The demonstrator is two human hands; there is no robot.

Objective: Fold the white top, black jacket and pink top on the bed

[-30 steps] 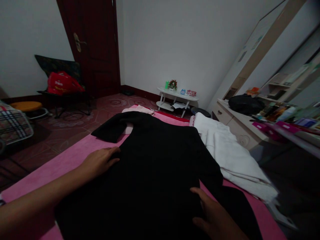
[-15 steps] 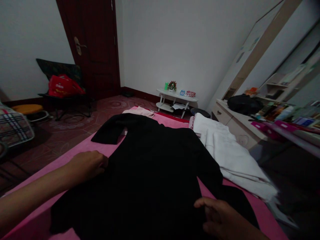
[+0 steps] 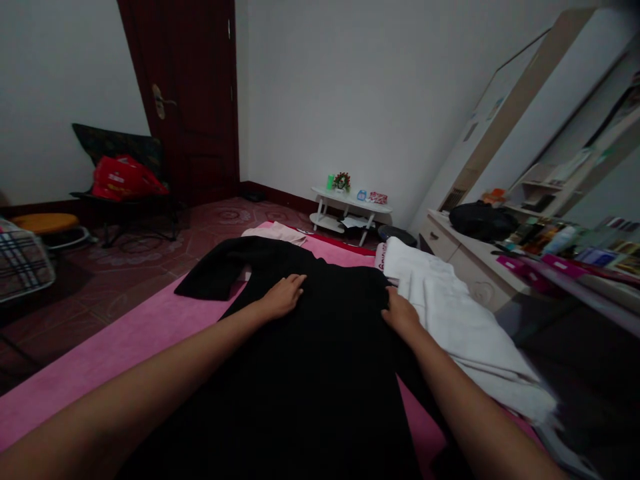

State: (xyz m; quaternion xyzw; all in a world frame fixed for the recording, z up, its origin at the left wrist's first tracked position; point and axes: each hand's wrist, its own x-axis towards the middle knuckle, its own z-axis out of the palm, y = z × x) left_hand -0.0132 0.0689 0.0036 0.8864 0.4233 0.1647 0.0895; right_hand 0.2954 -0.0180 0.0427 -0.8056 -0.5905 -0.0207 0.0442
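Observation:
A black long-sleeved garment (image 3: 320, 373) lies spread flat on a pink bed cover (image 3: 120, 347). My left hand (image 3: 283, 295) rests palm down on its upper left part, near the shoulder, fingers stretched out flat. My right hand (image 3: 400, 313) presses on the upper right shoulder of the garment, at its edge beside a white cloth (image 3: 450, 313); its fingers curl down onto the fabric. One black sleeve (image 3: 210, 277) reaches out to the left.
A pale pink cloth (image 3: 275, 232) lies at the bed's far end. A small white table (image 3: 350, 203) stands by the far wall. To the right is a dresser (image 3: 480, 267) with a black bag and clutter. A chair with a red bag (image 3: 125, 180) stands by the door.
Both hands have moved away from me, from the lower sides of the garment up to its shoulder area. The garment lies flatter and has shifted slightly.

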